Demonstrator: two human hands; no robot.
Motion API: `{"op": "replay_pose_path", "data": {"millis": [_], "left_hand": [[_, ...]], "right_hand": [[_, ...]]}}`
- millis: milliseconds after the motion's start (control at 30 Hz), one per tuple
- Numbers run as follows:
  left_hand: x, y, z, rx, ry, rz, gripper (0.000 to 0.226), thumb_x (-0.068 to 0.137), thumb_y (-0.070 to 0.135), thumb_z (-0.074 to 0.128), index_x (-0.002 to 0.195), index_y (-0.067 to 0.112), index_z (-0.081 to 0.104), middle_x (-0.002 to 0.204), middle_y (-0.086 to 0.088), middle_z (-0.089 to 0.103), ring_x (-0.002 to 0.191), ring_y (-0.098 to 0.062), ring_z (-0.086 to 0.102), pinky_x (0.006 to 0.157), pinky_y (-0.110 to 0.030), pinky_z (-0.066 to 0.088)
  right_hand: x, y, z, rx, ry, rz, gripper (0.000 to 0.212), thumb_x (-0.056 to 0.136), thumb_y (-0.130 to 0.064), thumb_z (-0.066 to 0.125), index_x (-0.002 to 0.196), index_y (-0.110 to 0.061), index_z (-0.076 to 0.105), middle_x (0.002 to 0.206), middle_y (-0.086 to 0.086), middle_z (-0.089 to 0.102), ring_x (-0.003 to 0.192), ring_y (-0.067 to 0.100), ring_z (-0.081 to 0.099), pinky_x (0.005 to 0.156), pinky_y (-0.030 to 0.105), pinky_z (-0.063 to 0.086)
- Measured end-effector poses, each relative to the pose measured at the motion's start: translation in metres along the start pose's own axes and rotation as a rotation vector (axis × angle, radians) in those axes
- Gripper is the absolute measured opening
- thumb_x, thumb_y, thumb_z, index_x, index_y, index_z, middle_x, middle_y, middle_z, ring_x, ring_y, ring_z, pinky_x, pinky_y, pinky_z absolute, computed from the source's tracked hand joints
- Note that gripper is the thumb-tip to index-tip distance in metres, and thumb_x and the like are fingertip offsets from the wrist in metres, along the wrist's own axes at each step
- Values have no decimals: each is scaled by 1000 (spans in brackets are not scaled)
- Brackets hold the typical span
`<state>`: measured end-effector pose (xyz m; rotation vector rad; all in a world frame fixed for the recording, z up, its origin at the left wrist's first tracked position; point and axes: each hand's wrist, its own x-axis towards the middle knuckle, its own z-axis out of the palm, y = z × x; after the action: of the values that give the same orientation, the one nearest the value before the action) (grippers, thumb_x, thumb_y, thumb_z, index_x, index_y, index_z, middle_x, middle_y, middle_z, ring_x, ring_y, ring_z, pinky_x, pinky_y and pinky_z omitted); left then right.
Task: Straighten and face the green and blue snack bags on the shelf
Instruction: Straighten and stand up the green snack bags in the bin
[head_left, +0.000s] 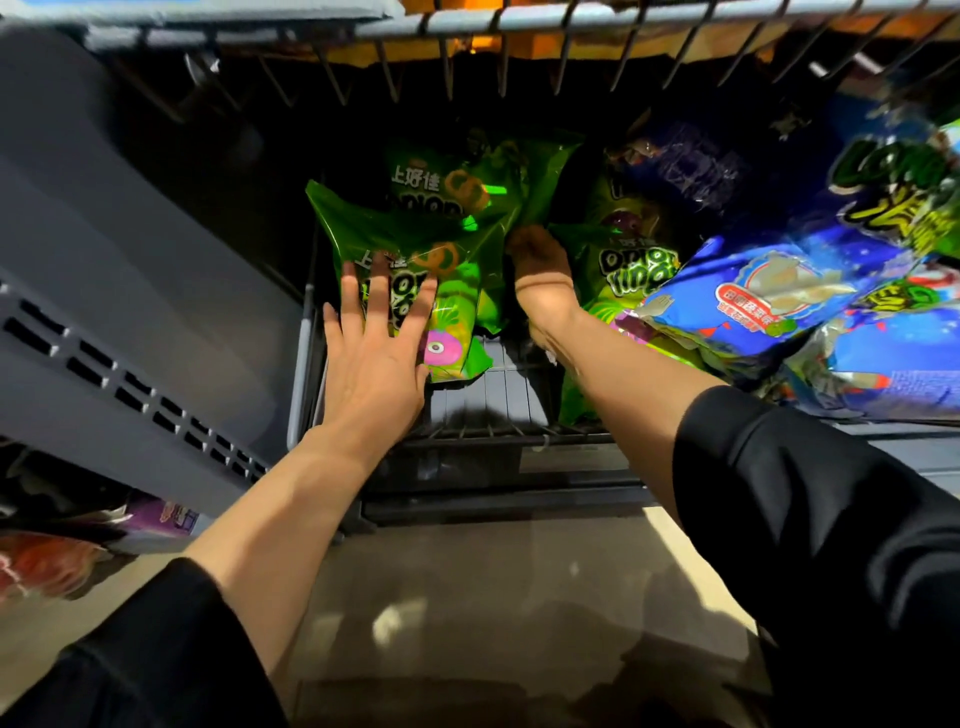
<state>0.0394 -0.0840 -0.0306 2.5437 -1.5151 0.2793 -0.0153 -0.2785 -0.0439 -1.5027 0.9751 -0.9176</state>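
The person is bent over a low wire shelf (498, 374), both forearms bare below pushed-up black sleeves (810, 499). The left hand (374, 358) lies flat with fingers spread on the front green onion-ring bag (415, 270), pressing its printed face near the shelf's left end. The right hand (543, 280) reaches into the gap just right of that bag, fingers curled forward and out of sight between the bags, so I cannot tell whether it grips anything.

I count four green bags in the middle of the shelf: the front one under the left hand, a second green bag (467, 176) standing behind it, a third green bag (631, 270) just right of the right hand, and a fourth green bag (628, 202) behind that, mostly in shadow. To the right, a heap of blue snack bags leans at odd angles: a blue bag with a red label (769, 296) tilted across the front, another blue bag (893, 364) below it at the shelf's edge, and a blue-and-green bag (893, 192) higher up, blurred. A dark blue bag (696, 166) sits farther back.

A grey slotted upright panel (130, 322) bounds the shelf on the left, and a wire rack (467, 47) hangs overhead.
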Motion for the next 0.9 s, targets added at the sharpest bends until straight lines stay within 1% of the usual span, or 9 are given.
{"op": "replay_pose_path", "data": {"millis": [100,233,367,467,533,567,667,767,900], "left_hand": [[2,4,-3,-12,-20,-11,74,91,30,60,152,28,20,158,-22,8,144,-49,-5,114,-61,7],[0,2,-1,-23,-14,-10,73,91,27,59,153,26,19,157,-24,14,143,-51,-3,114,-62,9],[2,3,1,-23,40,22,73,89,24,61,152,25,25,159,-20,13,142,-53,0,113,-63,11],[6,9,-3,16,59,2,67,90,33,58,150,26,29,160,-18,11,142,-53,6,112,-65,9],[9,10,-2,63,60,-23,66,92,39,55,151,29,27,161,-15,9,143,-49,10,111,-66,8],[10,11,0,70,43,-42,66,93,41,53,152,31,22,162,-13,5,144,-46,8,112,-66,6],[16,15,6,93,-20,-59,66,98,43,43,153,34,7,162,-11,-7,145,-42,-1,114,-63,8],[18,19,3,98,-45,-71,67,96,42,46,153,33,11,161,-13,-6,146,-42,-6,113,-66,8],[14,45,-20,121,61,-91,65,92,39,54,149,24,27,160,-13,14,148,-36,-3,110,-70,0]], "right_hand": [[-12,-5,2,208,-73,72,28,91,2,50,118,9,52,103,15,61,73,6,58,60,7,44],[-19,2,-6,245,-224,313,21,82,6,57,80,-14,65,59,-5,66,50,7,61,51,20,52],[-18,1,2,152,-240,220,14,83,-1,61,95,-6,65,76,-3,71,62,-2,63,70,18,55],[-6,-11,-2,58,-155,211,18,90,-7,59,98,9,64,70,-7,65,52,-7,56,55,4,42],[-4,-18,-8,-54,-211,198,32,95,-2,50,121,15,54,102,16,71,88,12,66,61,3,41],[-4,-18,-7,-131,-228,183,34,97,-4,46,127,13,49,122,24,61,110,23,60,68,2,40],[-17,-15,-8,-290,-253,197,41,103,-15,33,140,5,38,147,19,39,136,27,38,96,15,31],[-40,-20,-19,-373,-185,190,36,101,-17,39,124,7,54,132,25,53,123,33,50,93,29,37],[-85,-39,-53,-549,-182,-49,27,94,-19,47,104,-3,66,110,16,67,106,33,58,87,35,45]]}}
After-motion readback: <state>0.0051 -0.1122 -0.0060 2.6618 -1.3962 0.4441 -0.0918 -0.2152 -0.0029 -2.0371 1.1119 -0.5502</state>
